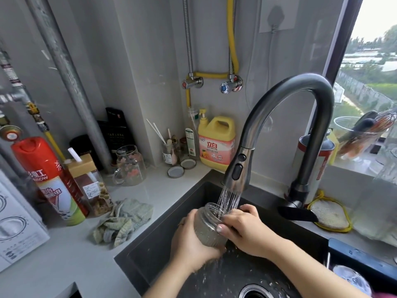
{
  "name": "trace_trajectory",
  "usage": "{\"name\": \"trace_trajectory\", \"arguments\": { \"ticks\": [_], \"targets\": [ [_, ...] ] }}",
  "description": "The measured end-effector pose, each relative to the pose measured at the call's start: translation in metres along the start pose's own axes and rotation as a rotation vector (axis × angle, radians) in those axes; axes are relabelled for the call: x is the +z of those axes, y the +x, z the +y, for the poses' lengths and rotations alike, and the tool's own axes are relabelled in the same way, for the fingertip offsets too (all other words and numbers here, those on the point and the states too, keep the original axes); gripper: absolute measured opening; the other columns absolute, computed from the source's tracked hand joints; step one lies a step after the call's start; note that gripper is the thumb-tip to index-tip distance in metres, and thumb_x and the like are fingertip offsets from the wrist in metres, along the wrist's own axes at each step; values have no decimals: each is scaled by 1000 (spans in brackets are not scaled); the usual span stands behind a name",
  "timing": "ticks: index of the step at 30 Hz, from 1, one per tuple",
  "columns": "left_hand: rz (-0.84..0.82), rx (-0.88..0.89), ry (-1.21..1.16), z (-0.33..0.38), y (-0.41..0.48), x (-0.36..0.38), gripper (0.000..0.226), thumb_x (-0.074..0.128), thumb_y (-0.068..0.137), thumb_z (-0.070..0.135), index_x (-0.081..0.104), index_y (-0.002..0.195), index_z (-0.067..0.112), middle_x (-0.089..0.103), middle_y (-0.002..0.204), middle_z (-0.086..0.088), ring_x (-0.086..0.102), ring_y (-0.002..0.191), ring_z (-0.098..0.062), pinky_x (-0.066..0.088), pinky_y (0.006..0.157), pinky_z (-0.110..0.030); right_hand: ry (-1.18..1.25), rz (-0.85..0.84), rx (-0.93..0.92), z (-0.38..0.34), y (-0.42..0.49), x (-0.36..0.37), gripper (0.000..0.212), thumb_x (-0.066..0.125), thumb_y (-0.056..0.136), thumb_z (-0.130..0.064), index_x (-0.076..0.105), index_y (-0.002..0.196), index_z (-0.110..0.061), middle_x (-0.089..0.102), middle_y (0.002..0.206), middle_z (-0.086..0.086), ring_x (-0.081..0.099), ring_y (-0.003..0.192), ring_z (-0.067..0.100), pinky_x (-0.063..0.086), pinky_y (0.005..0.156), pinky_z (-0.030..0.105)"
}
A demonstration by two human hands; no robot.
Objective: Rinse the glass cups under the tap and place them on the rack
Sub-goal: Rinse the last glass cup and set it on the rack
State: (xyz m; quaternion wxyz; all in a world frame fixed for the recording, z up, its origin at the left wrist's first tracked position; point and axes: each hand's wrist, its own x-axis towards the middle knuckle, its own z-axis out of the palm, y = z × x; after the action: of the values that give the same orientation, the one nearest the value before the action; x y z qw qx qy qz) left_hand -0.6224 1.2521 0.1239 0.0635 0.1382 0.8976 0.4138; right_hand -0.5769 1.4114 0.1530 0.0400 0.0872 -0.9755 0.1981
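Note:
A clear glass jar cup [208, 230] is held over the dark sink [154, 246], tilted with its mouth up under the spray from the grey tap [238, 168]. My left hand [191, 244] wraps its body from below. My right hand [242, 229] grips its rim, fingers reaching into the mouth. Water runs into the jar and splashes down. Another glass mug [130, 166] with a flower pattern stands on the counter at the back left. A dark rack [361, 263] sits at the sink's right edge, with part of a wet glass [352, 278] showing in it.
A crumpled cloth [122, 220] lies on the counter left of the sink. A red spray can [46, 177], snack jar [90, 183] and yellow detergent jug [217, 143] line the back. Small jars and lids [178, 166] stand near the corner. The drain [255, 292] is below my arms.

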Motion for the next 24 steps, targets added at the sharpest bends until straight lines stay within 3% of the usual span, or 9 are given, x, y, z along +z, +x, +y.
{"name": "trace_trajectory", "arguments": {
  "ticks": [2,4,7,9,12,15,17,20,24],
  "targets": [
    [-47,14,6,1,0,3,75,73,29,47,44,98,47,61,94,15,60,87,-7,57,75,-33,-32,-74,-27,8,0,-4,46,33,92,-49,58,88,-10,60,91,2,52,96,15,25,97,30],
    [-62,12,4,4,1,6,74,73,32,47,41,98,48,60,95,15,59,89,-7,56,75,-32,124,-90,-22,7,1,-7,43,40,92,-43,56,78,-6,57,81,8,52,79,20,36,76,25],
    [44,30,130,15,-3,15,81,67,43,54,37,116,36,59,113,8,57,106,-17,51,85,-31,312,44,58,-5,4,-5,35,49,93,-29,44,58,-26,48,64,-6,43,59,11,32,56,19],
    [117,44,232,21,-7,25,93,65,58,51,23,137,25,48,133,-2,45,125,-20,40,103,-32,320,186,172,-18,9,3,37,49,92,-29,45,56,-26,59,65,-2,47,59,13,37,60,27],
    [125,31,195,25,-7,27,92,63,66,46,15,141,23,42,139,-2,41,127,-22,36,102,-31,309,286,232,-28,9,14,32,49,92,-30,48,60,-25,64,65,-2,51,65,21,38,64,31],
    [3,28,73,23,0,9,76,71,46,48,34,112,44,59,112,10,57,105,-16,49,86,-30,239,155,1,-9,0,1,31,46,93,-33,49,65,-21,47,62,-12,48,69,17,35,68,28],
    [-92,30,-30,21,1,1,69,74,35,48,39,95,51,64,95,15,62,89,-4,54,78,-28,35,-17,-120,8,-3,-13,42,34,93,-45,58,82,-13,59,81,-3,52,93,15,34,86,32],
    [-158,63,-76,18,1,0,70,77,31,46,42,91,55,66,88,20,61,79,9,55,75,-24,-108,-135,-200,18,0,-24,61,20,90,-56,63,97,-14,66,104,1,45,117,12,25,104,33],
    [-76,45,-35,18,7,5,70,74,33,46,38,93,53,63,84,18,60,78,2,51,64,-21,246,-20,-68,6,2,-16,28,47,93,-30,56,76,-10,56,81,6,51,80,20,42,76,34]
  ]
}}
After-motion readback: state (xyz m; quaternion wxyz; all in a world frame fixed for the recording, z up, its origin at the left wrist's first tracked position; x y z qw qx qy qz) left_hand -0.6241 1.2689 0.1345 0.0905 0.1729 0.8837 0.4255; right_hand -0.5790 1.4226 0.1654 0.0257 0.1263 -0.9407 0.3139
